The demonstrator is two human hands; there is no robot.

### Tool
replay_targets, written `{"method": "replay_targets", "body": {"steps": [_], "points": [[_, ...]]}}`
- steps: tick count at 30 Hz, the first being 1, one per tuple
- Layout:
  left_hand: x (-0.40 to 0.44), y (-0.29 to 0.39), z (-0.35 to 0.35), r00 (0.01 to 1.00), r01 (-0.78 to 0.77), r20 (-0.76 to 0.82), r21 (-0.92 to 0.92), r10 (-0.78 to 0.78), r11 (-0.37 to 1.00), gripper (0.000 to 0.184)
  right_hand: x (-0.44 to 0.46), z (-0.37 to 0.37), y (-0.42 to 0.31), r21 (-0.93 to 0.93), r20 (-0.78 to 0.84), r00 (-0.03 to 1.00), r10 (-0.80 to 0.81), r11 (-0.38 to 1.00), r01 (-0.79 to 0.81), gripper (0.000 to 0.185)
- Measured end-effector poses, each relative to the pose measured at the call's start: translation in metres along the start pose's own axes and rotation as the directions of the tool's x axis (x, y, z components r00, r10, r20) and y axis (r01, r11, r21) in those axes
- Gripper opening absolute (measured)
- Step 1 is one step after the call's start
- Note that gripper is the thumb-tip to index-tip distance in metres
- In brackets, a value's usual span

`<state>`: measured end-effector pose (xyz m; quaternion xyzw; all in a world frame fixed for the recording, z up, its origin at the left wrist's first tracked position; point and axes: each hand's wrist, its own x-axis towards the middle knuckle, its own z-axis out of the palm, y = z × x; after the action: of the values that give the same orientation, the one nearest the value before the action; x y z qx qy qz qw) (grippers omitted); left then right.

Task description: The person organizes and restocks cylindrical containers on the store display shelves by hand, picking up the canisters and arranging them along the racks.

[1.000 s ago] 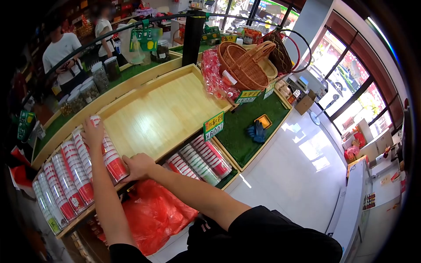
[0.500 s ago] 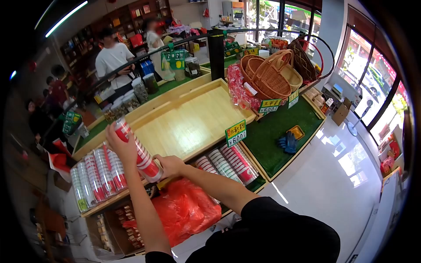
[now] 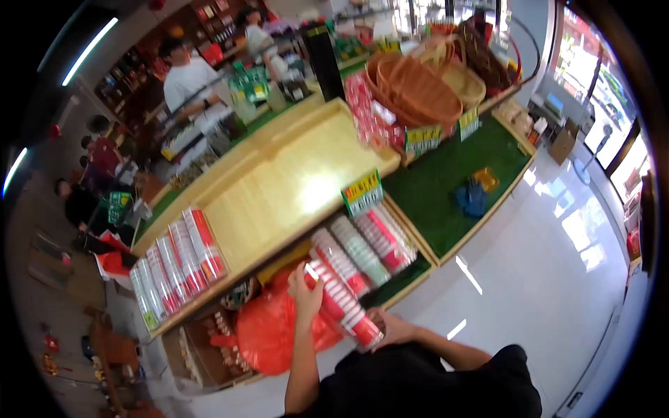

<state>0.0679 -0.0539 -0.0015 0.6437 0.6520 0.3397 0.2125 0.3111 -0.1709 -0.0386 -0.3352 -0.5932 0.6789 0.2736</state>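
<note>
A clear tube with red and white contents (image 3: 343, 304) is held slantwise between both hands, in front of the lower shelf. My left hand (image 3: 305, 291) grips its upper end, and my right hand (image 3: 390, 327) is closed round the lower end. Similar tubes (image 3: 182, 256) stand in a row at the left end of the wooden tray (image 3: 279, 177). More tubes (image 3: 366, 244) lie on the lower shelf just beyond the held one. A red plastic bag (image 3: 268, 331) sits behind and beside my left forearm.
Wicker baskets (image 3: 418, 83) stand at the tray's far right. Blue gloves (image 3: 472, 199) and a small yellow tray (image 3: 486, 179) lie on green matting (image 3: 446, 226). A price sign (image 3: 362, 192) is on the tray's front edge. Several people are beyond the display.
Both hands have carried the held tube from the left tray end rightward and nearer my body. Another red-topped tube stands at the row's right end. The camera view has shifted.
</note>
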Motion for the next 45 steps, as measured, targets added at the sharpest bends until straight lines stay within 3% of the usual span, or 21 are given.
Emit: {"method": "replay_targets", "body": {"steps": [4, 7, 8, 10, 12, 14, 15, 16, 18, 20, 24, 25, 28, 30, 32, 34, 36, 38, 41, 44, 45], "points": [[-0.020, 0.003, 0.035, 0.955, 0.171, 0.236, 0.055, -0.179, 0.984, 0.067, -0.032, -0.017, -0.003, -0.095, -0.008, 0.987, 0.163, 0.982, -0.163, 0.100], [-0.015, -0.012, 0.049, 0.937, 0.147, 0.296, 0.141, -0.184, 0.979, 0.071, -0.028, -0.017, 0.011, -0.066, -0.013, 1.000, 0.014, 0.998, -0.015, 0.097], [-0.012, -0.019, 0.051, 0.931, 0.145, 0.308, 0.174, -0.193, 0.974, 0.071, -0.024, -0.020, 0.011, 0.008, 0.057, 0.980, 0.191, 0.981, -0.191, 0.097], [-0.012, -0.028, 0.046, 0.974, 0.094, 0.189, 0.157, -0.123, 0.983, 0.072, -0.010, -0.013, 0.009, 0.115, 0.131, 0.955, 0.267, 0.952, -0.282, 0.099], [-0.017, -0.023, 0.039, 0.967, 0.162, 0.162, 0.211, -0.198, 0.964, 0.074, -0.001, 0.004, 0.022, 0.079, 0.091, 0.975, 0.203, 0.974, -0.210, 0.099], [-0.014, -0.031, 0.035, 0.967, 0.140, 0.161, 0.315, -0.199, 0.939, 0.072, 0.015, 0.027, 0.052, 0.004, -0.103, 0.990, -0.094, 0.995, 0.095, 0.099], [-0.013, -0.053, 0.039, 0.959, 0.132, 0.211, 0.249, -0.187, 0.959, 0.062, 0.027, 0.042, 0.078, -0.010, -0.197, 0.945, -0.259, 0.965, 0.263, 0.099], [-0.015, -0.061, 0.043, 0.920, 0.205, 0.301, 0.176, -0.251, 0.963, 0.060, 0.030, 0.042, 0.073, 0.002, -0.191, 0.945, -0.265, 0.963, 0.270, 0.099], [-0.030, -0.071, 0.051, 0.832, 0.276, 0.486, 0.057, -0.268, 0.959, 0.061, 0.044, 0.032, 0.062, -0.005, -0.213, 0.971, 0.108, 0.994, -0.111, 0.096], [-0.059, -0.032, 0.059, 0.916, 0.213, 0.248, 0.367, -0.316, 0.906, 0.057, 0.060, 0.019, 0.053, -0.135, -0.217, 0.972, 0.095, 0.983, -0.126, 0.090], [-0.084, -0.049, 0.065, 0.986, 0.018, 0.160, 0.196, -0.050, 0.980, 0.054, 0.084, 0.030, 0.088, -0.195, -0.296, 0.955, -0.024, 0.980, -0.036, 0.082], [-0.089, -0.044, 0.064, 0.975, 0.105, 0.186, 0.113, -0.125, 0.988, 0.054, 0.086, 0.034, 0.094, -0.176, -0.352, 0.933, -0.076, 0.984, 0.014, 0.076], [-0.109, -0.051, 0.070, 0.978, 0.032, 0.207, 0.049, -0.041, 0.998, 0.052, 0.084, 0.041, 0.102, -0.252, -0.538, 0.837, -0.096, 0.966, -0.051, 0.060], [-0.126, -0.053, 0.080, 0.982, 0.060, 0.173, 0.121, -0.080, 0.991, 0.051, 0.087, 0.041, 0.100, -0.152, -0.533, 0.846, -0.002, 0.984, -0.094, 0.047], [-0.140, -0.052, 0.088, 0.941, 0.328, 0.099, -0.038, -0.323, 0.944, 0.049, 0.092, 0.045, 0.105, -0.101, -0.547, 0.824, -0.147, 0.989, 0.109, 0.043], [-0.148, -0.048, 0.095, 0.928, 0.371, 0.062, -0.064, -0.368, 0.926, 0.044, 0.097, 0.049, 0.107, -0.189, -0.543, 0.792, -0.278, 0.960, 0.207, 0.041], [-0.152, -0.044, 0.098, 0.777, 0.596, 0.237, -0.576, -0.583, 0.560, 0.042, 0.101, 0.049, 0.106, 0.044, -0.413, 0.899, -0.148, 0.982, 0.182, 0.039], [-0.152, -0.043, 0.095, 0.766, 0.615, 0.266, -0.570, -0.585, 0.546, 0.040, 0.094, 0.049, 0.104, 0.099, -0.426, 0.900, -0.091, 0.984, 0.146, 0.034], [-0.154, -0.056, 0.098, 0.743, 0.668, 0.340, -0.326, -0.577, 0.669, 0.044, 0.080, 0.042, 0.129, 0.122, -0.432, 0.902, -0.019, 0.989, 0.080, 0.029], [-0.154, -0.061, 0.096, 0.669, 0.730, 0.476, -0.279, -0.570, 0.624, 0.045, 0.057, 0.028, 0.130, 0.087, -0.432, 0.902, 0.016, 0.996, 0.023, 0.020], [-0.153, -0.059, 0.094, 0.631, 0.750, 0.531, -0.232, -0.565, 0.620, 0.050, 0.050, 0.017, 0.125, 0.220, -0.329, 0.920, 0.213, 0.965, -0.144, 0.018]]}}
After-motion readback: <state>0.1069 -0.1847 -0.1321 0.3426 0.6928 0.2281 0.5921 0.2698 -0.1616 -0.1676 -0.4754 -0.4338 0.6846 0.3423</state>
